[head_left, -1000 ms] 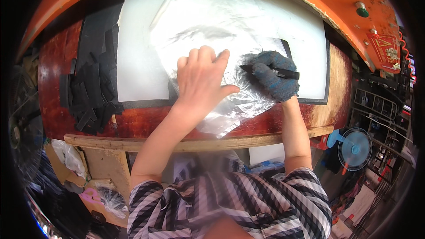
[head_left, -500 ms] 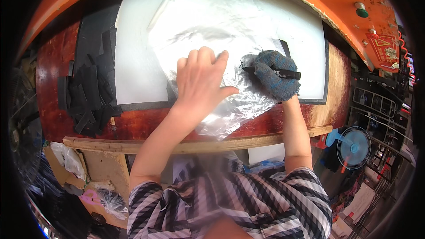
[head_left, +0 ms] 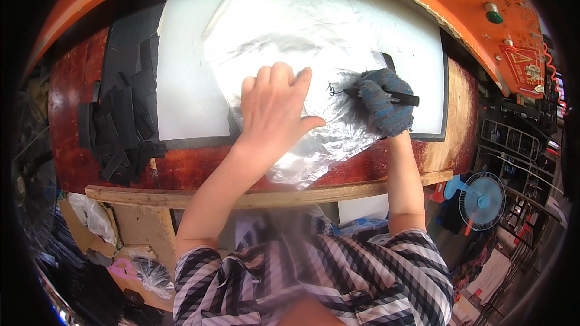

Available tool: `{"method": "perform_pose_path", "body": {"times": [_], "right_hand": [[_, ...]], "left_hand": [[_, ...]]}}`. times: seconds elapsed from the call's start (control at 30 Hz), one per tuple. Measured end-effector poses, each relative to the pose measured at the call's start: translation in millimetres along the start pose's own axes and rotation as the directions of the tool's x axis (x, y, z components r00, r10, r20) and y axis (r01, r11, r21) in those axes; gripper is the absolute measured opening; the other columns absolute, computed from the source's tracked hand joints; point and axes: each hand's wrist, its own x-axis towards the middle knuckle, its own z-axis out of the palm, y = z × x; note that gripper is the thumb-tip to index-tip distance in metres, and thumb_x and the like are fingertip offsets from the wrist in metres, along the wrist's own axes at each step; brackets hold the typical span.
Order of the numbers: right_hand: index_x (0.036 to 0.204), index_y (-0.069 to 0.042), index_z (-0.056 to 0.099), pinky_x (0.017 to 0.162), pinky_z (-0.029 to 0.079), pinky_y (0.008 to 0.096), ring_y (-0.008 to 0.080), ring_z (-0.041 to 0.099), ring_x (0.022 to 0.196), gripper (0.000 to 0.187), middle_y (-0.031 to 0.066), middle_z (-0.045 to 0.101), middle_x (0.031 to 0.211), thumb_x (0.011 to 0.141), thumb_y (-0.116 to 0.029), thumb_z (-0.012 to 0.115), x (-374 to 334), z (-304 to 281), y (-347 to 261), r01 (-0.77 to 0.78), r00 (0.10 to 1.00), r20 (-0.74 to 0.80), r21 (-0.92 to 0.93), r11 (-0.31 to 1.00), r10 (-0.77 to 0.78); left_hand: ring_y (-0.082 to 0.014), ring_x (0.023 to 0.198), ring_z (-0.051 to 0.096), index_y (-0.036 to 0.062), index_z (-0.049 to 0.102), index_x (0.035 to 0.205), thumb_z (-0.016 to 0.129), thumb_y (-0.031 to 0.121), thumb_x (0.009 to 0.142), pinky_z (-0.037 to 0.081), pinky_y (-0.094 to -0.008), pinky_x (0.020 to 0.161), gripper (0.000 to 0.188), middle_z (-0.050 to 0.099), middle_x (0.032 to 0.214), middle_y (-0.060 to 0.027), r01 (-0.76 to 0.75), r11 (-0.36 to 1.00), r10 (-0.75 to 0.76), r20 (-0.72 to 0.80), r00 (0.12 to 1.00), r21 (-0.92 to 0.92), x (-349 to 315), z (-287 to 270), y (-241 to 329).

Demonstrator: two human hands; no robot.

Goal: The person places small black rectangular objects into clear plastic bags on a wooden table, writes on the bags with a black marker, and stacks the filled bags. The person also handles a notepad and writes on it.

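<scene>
In the middle of the frame we see the left hand (head_left: 275, 108) lying flat on a clear plastic sheet (head_left: 284, 36), its fingers (head_left: 272, 75) close together and pointing to the top, the thumb spread out to the right. The hand presses the sheet down on a white board (head_left: 187, 84).

Just right of it is the right hand (head_left: 383, 108), which wears a blue knitted glove (head_left: 386, 118). Its fingers are closed around a black marker (head_left: 393, 96), and the tip of the marker touches the sheet. A small black mark (head_left: 332, 89) shows on the sheet just left of the tip, between the two hands.

The plastic sheet is wrinkled and covers most of the white board, from the upper centre down to the lower centre, where one corner hangs over the front edge of the desk (head_left: 181, 172). The desk is dark red wood with a pale wooden rail along the front.

At the left of the frame lies a pile of black strips (head_left: 121, 127) on the desk, well apart from the hands. At the lower right, below the desk, stands a blue fan (head_left: 481, 200).
</scene>
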Motion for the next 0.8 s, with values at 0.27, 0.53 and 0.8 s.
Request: {"method": "perform_pose_path", "body": {"times": [0.27, 0.53, 0.8], "right_hand": [[0.082, -0.001, 0.067, 0.065, 0.048, 0.0298, 0.0169, 0.059, 0.070, 0.011, 0.0069, 0.064, 0.079, 0.080, -0.012, 0.068, 2, 1, -7, -0.028, 0.998, 0.051, 0.076, 0.997, 0.024], [0.086, -0.003, 0.069, 0.060, 0.048, 0.0272, 0.0125, 0.059, 0.066, 0.015, 0.0049, 0.065, 0.076, 0.081, -0.017, 0.070, 7, 2, -11, -0.081, 0.995, 0.048, -0.044, 0.996, 0.083], [0.080, -0.002, 0.066, 0.064, 0.048, 0.0281, 0.0129, 0.059, 0.069, 0.011, 0.0051, 0.065, 0.078, 0.081, -0.013, 0.066, 4, 0, -9, -0.048, 0.996, 0.066, -0.057, 0.997, 0.052]], "left_hand": [[-0.0204, 0.085, 0.045, 0.0077, 0.062, 0.114, 0.082, 0.039, 0.058, 0.032, -0.0341, 0.070, 0.068, 0.048, 0.090, -0.0043, -0.063, 0.998, 0.060, -0.107, 0.992, -0.025, 7, 7, 9], [-0.0190, 0.081, 0.046, 0.0069, 0.065, 0.106, 0.084, 0.037, 0.052, 0.032, -0.0336, 0.067, 0.065, 0.047, 0.085, -0.0023, -0.092, 0.995, 0.095, -0.163, 0.982, 0.025, 7, 16, 7], [-0.0190, 0.080, 0.046, 0.0071, 0.065, 0.104, 0.085, 0.037, 0.050, 0.032, -0.0335, 0.066, 0.065, 0.047, 0.084, -0.0021, -0.111, 0.994, 0.111, -0.189, 0.976, 0.007, 8, 16, 7]]}}
